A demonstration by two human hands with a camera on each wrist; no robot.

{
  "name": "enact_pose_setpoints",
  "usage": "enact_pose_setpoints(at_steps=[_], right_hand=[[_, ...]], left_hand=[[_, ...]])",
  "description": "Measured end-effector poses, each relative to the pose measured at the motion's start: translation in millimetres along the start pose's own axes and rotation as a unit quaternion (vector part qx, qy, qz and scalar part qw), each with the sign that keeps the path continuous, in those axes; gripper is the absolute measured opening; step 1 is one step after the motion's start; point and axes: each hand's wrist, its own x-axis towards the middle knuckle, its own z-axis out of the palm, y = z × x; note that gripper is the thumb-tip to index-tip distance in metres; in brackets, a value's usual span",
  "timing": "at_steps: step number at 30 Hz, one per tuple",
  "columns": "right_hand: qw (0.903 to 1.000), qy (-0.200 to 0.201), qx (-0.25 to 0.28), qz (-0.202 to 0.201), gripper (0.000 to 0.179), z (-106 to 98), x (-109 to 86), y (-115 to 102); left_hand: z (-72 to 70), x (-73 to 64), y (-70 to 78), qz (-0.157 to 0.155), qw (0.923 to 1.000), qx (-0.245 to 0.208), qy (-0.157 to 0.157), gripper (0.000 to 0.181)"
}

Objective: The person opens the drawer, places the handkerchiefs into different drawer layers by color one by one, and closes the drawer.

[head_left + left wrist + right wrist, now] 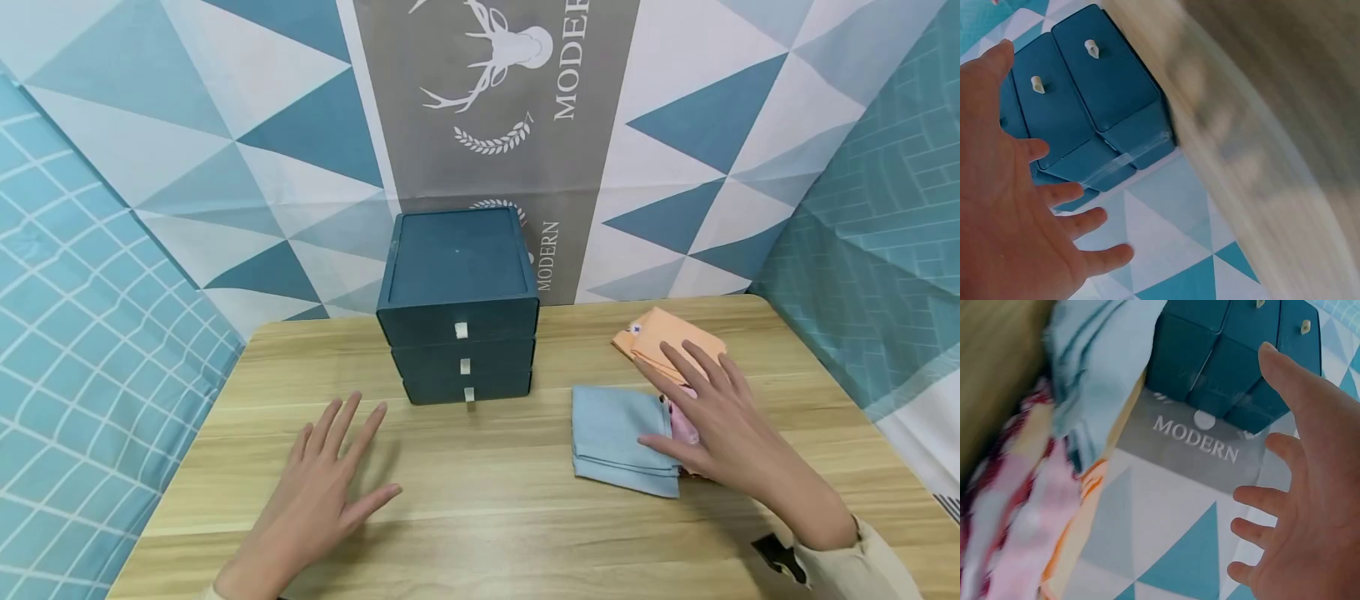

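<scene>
A dark blue three-drawer box (459, 317) with small pale pull tabs stands at the back middle of the table. My left hand (318, 483) hovers over the wood at the left, fingers spread, holding nothing. My right hand (720, 425), also spread and holding nothing, is above several folded cloths. Those are a light blue cloth (618, 433), an orange one (663, 333) and a pink patterned one (684, 417), the last mostly hidden by the hand in the head view. In the right wrist view the pink patterned cloth (1035, 519) shows beside the blue cloth (1104, 369).
The wooden table (480, 500) carries the box and the cloths. Behind it hangs a patterned curtain (300, 167) with triangles and a deer print. A blue tiled-pattern cloth (75, 333) borders the left side, and a teal one (885, 208) the right.
</scene>
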Motion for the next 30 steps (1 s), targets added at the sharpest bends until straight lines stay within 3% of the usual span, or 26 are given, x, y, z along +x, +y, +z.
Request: enact_pose_setpoints(at_steps=[7, 15, 21, 25, 30], right_hand=[[0.9994, 0.005, 0.013, -0.032, 0.085, -3, 24.7, -7], [0.9962, 0.043, 0.035, -0.067, 0.07, -12, 51.9, -15], [0.9947, 0.059, 0.045, -0.071, 0.073, -21, 71.9, -20], [0.9935, 0.062, 0.057, -0.077, 0.078, -22, 81.8, -23], [0.992, 0.06, 0.065, -0.091, 0.077, -21, 94.2, -29]], left_hand=[[-8.9, 8.3, 3.2, 0.012, 0.9985, -0.053, -0.012, 0.09], [-25.2, 19.4, 9.5, 0.018, 0.996, -0.087, -0.006, 0.062], [-32.7, 31.1, 15.6, 0.031, 0.9907, -0.132, -0.016, 0.052], [-31.0, 41.5, 15.7, 0.017, 0.9799, -0.194, -0.045, 0.048], [-27.0, 52.5, 10.6, 0.006, 0.956, -0.286, -0.067, 0.041]])
